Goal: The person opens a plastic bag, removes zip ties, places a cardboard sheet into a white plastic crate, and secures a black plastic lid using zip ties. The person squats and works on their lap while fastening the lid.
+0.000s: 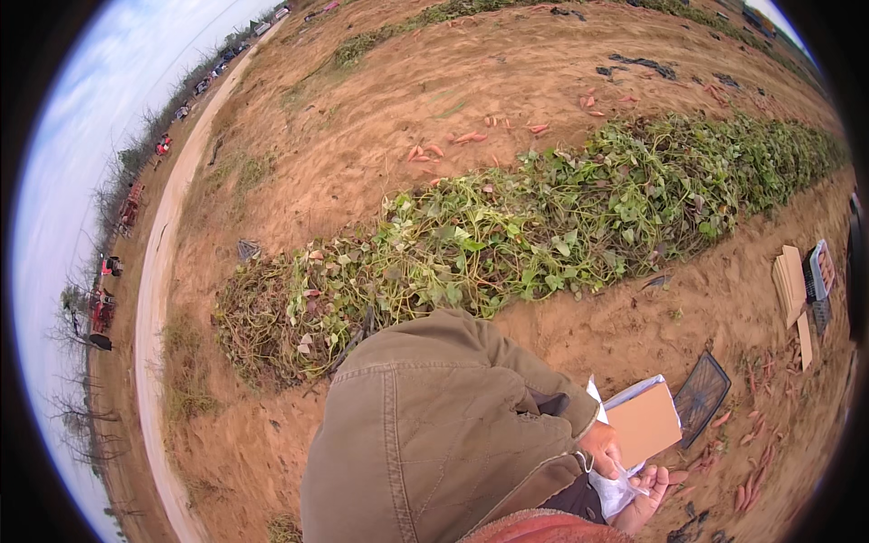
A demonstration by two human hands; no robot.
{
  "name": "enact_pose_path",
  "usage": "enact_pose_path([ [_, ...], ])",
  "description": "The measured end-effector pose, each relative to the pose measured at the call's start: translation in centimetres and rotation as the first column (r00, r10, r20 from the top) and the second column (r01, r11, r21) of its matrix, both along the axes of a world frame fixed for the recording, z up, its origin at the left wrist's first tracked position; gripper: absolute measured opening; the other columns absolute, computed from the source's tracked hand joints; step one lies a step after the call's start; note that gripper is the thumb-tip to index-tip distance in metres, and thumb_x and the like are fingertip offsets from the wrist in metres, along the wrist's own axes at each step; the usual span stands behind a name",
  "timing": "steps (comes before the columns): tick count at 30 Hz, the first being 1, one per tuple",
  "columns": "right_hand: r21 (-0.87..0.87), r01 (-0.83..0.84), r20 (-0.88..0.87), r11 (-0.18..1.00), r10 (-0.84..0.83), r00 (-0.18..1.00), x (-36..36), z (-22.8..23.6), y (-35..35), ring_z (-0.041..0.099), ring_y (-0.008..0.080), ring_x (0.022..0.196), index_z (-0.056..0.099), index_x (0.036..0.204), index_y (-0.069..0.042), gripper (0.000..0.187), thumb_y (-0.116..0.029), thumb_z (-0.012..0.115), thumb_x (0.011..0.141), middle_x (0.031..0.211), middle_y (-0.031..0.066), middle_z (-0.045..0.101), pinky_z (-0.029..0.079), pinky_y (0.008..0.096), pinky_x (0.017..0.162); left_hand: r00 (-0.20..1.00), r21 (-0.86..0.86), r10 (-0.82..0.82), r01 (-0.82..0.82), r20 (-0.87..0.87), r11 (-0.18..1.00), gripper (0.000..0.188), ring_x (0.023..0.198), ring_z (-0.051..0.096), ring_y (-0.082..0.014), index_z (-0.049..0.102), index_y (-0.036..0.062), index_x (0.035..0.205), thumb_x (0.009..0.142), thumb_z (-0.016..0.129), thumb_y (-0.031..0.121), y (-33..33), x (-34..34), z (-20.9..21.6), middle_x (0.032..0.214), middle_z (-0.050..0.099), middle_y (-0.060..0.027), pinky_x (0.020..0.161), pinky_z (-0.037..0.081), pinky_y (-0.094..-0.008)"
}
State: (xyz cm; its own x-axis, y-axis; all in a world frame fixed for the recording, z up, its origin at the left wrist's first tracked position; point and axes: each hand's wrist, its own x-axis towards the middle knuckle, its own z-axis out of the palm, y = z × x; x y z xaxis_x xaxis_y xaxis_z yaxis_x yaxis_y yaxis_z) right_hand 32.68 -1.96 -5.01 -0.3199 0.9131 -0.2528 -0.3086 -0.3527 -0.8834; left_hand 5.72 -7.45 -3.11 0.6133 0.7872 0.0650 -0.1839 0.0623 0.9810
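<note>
My left arm, in a bulky brown jacket sleeve (434, 425), fills the lower middle and bends toward the right. From its cuff comes my left hand (601, 446), with its fingers closed on a piece of thin white plastic (613, 494). Just below and to the right, my right hand (644, 500) pinches the same plastic, which is stretched between the two. A white string hangs at the left cuff. Beyond the hands stands a cardboard box (644, 422) with a tan panel and white edges. Part of the plastic is hidden by my sleeve and clothes.
A black mesh crate (702, 398) leans beside the box. Flat cardboard (789, 285) and a crate with contents (821, 270) lie farther right. Sweet potatoes (756, 480) are scattered on the soil. A band of green vines (543, 226) crosses ahead; a pale track (163, 271) runs left.
</note>
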Motion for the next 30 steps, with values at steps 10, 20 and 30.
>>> enact_pose_path([
  [10,0.320,-0.308,0.192,0.896,0.257,0.947,-4.5,5.7,0.8,0.058,0.0122,0.085,0.062,0.108,-0.002,0.022,0.001,0.076,0.092,0.099,0.0046,0.061,0.050,0.0313,0.088,0.932,0.413,0.333,-0.249,-0.145,0.876,0.055,0.055,0.048,-0.0309,0.048,0.0028,0.069,0.110,0.062,0.037,1.0,-2.7,0.9,0.062,0.046,-0.0153,0.057,0.039,-0.0448],
  [20,0.371,-0.749,0.770,0.549,0.269,0.579,-5.1,8.4,3.0,0.063,0.0245,0.078,0.068,0.089,-0.003,0.014,-0.008,0.081,0.088,0.085,0.0074,0.065,0.050,0.0368,0.072,0.667,0.782,0.579,0.008,-0.469,0.624,0.026,0.076,0.066,-0.0304,0.067,0.0069,0.083,0.094,0.079,0.026,4.0,-5.4,2.8,0.082,0.062,-0.0089,0.063,0.053,-0.0428],
  [30,0.108,-0.312,0.449,0.944,0.234,0.862,-6.9,2.6,3.1,0.045,0.0029,0.075,0.055,0.084,-0.009,0.025,-0.009,0.074,0.100,0.083,-0.0065,0.054,0.041,0.0233,0.067,0.544,0.681,0.743,-0.373,-0.389,0.630,0.042,0.109,0.068,-0.0335,0.066,0.0010,0.119,0.086,0.088,0.016,2.1,-3.0,3.2,0.118,0.067,-0.0183,0.094,0.056,-0.0410],
])
